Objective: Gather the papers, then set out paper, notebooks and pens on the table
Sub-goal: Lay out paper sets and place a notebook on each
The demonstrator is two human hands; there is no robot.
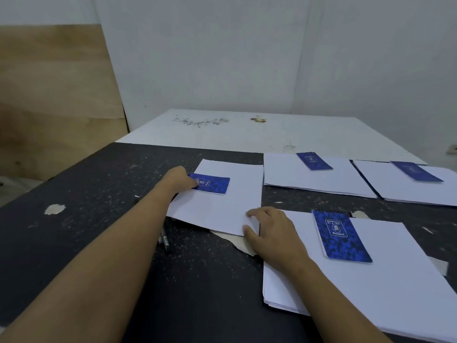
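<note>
Clock positions are read from the centre of the dark worktop [99, 194], with 12 o'clock pointing away from the person.

1. Left hand [178, 179]: it reaches toward 12 o'clock and meets the short end of the centre notebook [212, 184]. The thumb lies on the blue cover. The other fingers are hidden behind the hand, so the grip appears to be a pinch.
2. Centre notebook: it lies flat and sideways on the centre paper stack [222, 206], close to that stack's 10 o'clock corner.
3. Right hand [268, 230]: its fingers curl over the 5 o'clock corner of the centre paper stack and the thumb is set against the edge. The hand grips that corner, which stands slightly raised off the worktop.
4. Pens [165, 240]: dark in colour, they lie on the worktop at 7 o'clock from the centre paper stack and are partly covered by the left forearm.
5. Near paper stack [371, 293]: at 4 o'clock, carrying the near notebook [342, 236] upright at its far edge. The right forearm crosses this stack.
6. Far paper stack [309, 178]: at 1 o'clock, with the far notebook [314, 161] on top.
7. Right paper stack [408, 191]: at 2 o'clock, just beside the far stack, with the right notebook [417, 171] on top.
</note>
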